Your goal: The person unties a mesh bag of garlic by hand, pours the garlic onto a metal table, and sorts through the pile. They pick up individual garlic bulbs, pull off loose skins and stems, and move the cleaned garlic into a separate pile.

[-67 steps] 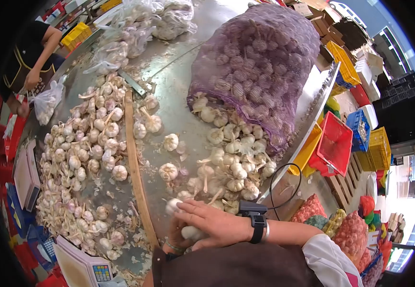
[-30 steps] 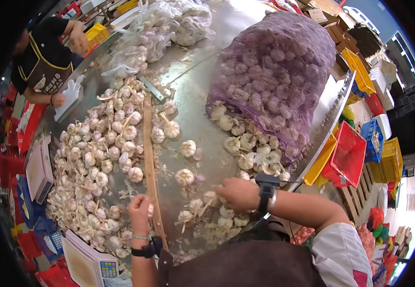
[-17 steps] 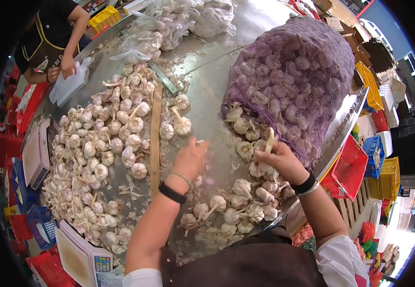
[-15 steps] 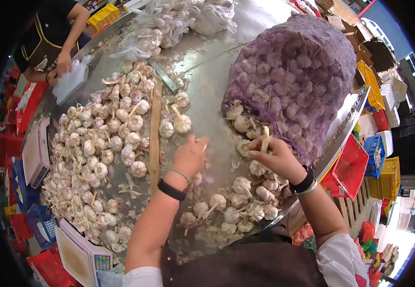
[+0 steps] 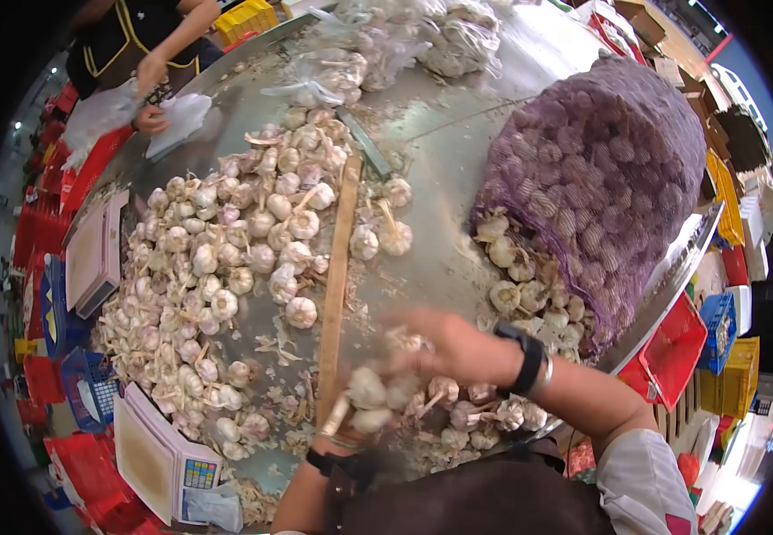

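Observation:
Blurred by motion, my right hand (image 5: 444,343) reaches across toward the middle of the table, its fingers curled over a garlic bulb (image 5: 402,339). Just below it is my left hand (image 5: 344,435), mostly hidden behind a cluster of pale garlic bulbs (image 5: 367,390) that it seems to cradle. One bulb there has a thick stem pointing down and left. Loose garlic bulbs (image 5: 467,415) lie on the table near my apron. A purple mesh sack (image 5: 600,178) full of garlic lies at the right, bulbs spilling from its mouth.
A wooden strip (image 5: 340,276) separates a large garlic pile (image 5: 199,267) on the left. Two scales (image 5: 150,455) stand along the left edge. Bagged garlic (image 5: 386,49) lies at the back. Across the table a person (image 5: 150,62) handles plastic bags. Crates (image 5: 672,348) stand at right.
My right hand has swung left from beside the sack's mouth to the middle. My left hand has drawn back toward my body and now has garlic bulbs at it. The view has shifted left.

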The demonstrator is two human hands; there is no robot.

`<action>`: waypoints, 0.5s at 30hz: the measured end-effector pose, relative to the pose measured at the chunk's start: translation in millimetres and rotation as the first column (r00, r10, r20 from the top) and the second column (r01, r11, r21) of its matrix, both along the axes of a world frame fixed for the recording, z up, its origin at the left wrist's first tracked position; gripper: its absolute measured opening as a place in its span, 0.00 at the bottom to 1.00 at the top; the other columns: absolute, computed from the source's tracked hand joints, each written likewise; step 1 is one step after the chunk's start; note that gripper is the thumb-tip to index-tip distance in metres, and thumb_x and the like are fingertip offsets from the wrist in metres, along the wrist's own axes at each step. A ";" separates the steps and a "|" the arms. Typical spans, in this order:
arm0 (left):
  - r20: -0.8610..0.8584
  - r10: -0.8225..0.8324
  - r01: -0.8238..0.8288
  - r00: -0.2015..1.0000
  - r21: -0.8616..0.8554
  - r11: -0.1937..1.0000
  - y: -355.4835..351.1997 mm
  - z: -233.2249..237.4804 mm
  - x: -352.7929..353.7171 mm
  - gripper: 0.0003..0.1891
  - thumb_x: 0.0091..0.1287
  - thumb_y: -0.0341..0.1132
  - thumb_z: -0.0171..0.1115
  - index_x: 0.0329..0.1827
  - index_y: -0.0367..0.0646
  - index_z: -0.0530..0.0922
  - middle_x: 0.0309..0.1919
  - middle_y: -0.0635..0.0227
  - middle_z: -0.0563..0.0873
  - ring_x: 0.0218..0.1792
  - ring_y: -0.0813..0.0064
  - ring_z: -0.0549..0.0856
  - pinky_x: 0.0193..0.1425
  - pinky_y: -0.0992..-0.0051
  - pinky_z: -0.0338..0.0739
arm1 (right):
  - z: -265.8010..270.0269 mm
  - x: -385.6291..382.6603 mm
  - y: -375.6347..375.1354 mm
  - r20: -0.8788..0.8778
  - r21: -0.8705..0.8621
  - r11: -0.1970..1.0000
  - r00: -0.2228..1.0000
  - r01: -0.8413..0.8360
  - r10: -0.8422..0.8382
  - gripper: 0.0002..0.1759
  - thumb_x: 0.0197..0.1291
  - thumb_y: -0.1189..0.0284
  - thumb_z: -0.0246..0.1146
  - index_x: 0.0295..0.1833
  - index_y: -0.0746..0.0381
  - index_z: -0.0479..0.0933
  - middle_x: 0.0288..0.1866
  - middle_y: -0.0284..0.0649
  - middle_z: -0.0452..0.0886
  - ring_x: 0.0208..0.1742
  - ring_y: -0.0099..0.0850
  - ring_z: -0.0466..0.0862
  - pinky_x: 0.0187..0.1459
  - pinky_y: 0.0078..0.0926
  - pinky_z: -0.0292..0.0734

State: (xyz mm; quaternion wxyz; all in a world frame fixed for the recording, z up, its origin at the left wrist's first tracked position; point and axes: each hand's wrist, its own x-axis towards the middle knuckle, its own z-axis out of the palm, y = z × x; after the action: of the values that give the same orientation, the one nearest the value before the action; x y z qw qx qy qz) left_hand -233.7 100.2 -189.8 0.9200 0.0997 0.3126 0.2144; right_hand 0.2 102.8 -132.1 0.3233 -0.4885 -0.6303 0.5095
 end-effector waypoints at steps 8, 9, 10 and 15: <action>-0.494 0.818 0.269 0.294 0.864 0.425 156.5 4.1 -92.2 0.23 0.73 0.46 0.58 0.62 0.36 0.73 0.58 0.54 0.79 0.59 0.59 0.79 0.63 0.65 0.75 | -80.3 36.8 110.3 0.544 0.290 0.933 0.765 0.213 -0.344 0.27 0.52 0.67 0.70 0.57 0.66 0.74 0.54 0.54 0.78 0.53 0.53 0.79 0.58 0.44 0.75; -0.373 0.927 0.661 -0.036 0.687 0.302 163.8 1.0 -94.7 0.22 0.71 0.42 0.62 0.61 0.36 0.74 0.61 0.52 0.78 0.61 0.55 0.78 0.68 0.62 0.71 | -90.1 35.5 116.4 0.563 0.326 0.929 0.754 0.172 -0.337 0.27 0.52 0.66 0.70 0.56 0.66 0.75 0.53 0.54 0.78 0.53 0.54 0.79 0.57 0.45 0.75; -0.370 0.928 0.660 -0.042 0.687 0.304 163.2 8.3 -86.0 0.22 0.71 0.42 0.62 0.61 0.36 0.74 0.61 0.52 0.78 0.61 0.55 0.78 0.68 0.62 0.71 | -101.6 31.5 120.9 0.540 0.409 0.896 0.745 0.172 -0.390 0.26 0.52 0.65 0.70 0.54 0.66 0.75 0.51 0.56 0.79 0.52 0.54 0.80 0.55 0.45 0.76; -0.559 0.707 0.725 0.433 0.682 0.095 128.3 -5.2 -10.1 0.19 0.61 0.31 0.68 0.55 0.38 0.80 0.63 0.51 0.77 0.66 0.52 0.74 0.71 0.60 0.67 | -82.1 36.9 130.2 0.456 0.040 0.910 0.802 0.414 -0.385 0.20 0.53 0.66 0.67 0.48 0.67 0.76 0.41 0.53 0.82 0.44 0.47 0.82 0.48 0.42 0.76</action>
State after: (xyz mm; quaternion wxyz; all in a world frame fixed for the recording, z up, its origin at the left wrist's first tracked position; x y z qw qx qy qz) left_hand -243.9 228.4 -195.0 0.2413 0.7869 0.5053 0.2593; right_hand 37.2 233.0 -214.2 0.2518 -0.7250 -0.5552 0.3206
